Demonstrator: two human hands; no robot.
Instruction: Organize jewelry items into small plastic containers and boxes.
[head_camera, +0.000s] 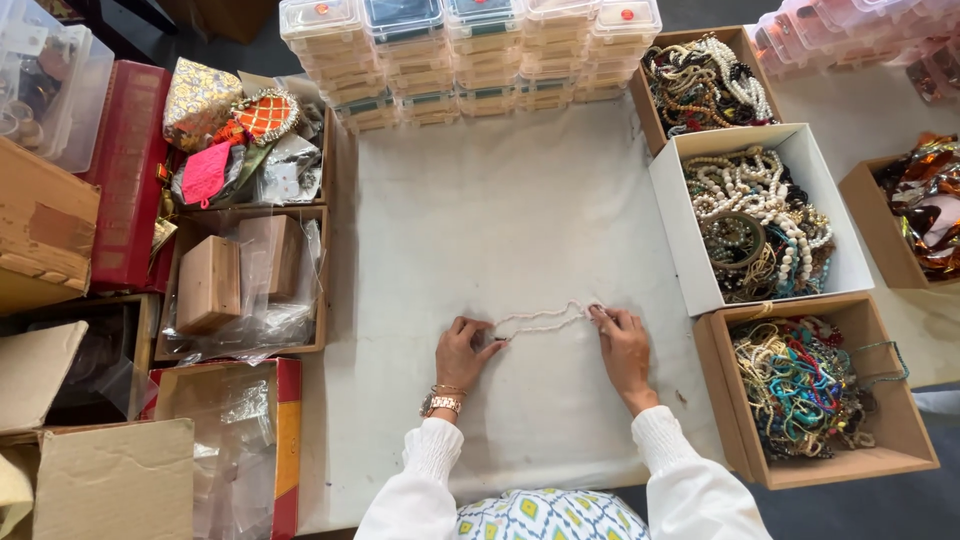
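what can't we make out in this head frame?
- Pale bead strand: too small to tell its clasp or single beads; its ends are hidden under the left hand and right hand.
- Stacked clear boxes: top row cut by the edge.
- Foil wrappers box: cut off at right.

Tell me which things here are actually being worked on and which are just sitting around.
In hand: white bead strand, stretched between left hand and right hand on the white cloth.

Lying about: three boxes of beaded jewellery, stacked clear plastic cases, wooden boxes, fabric pouches.
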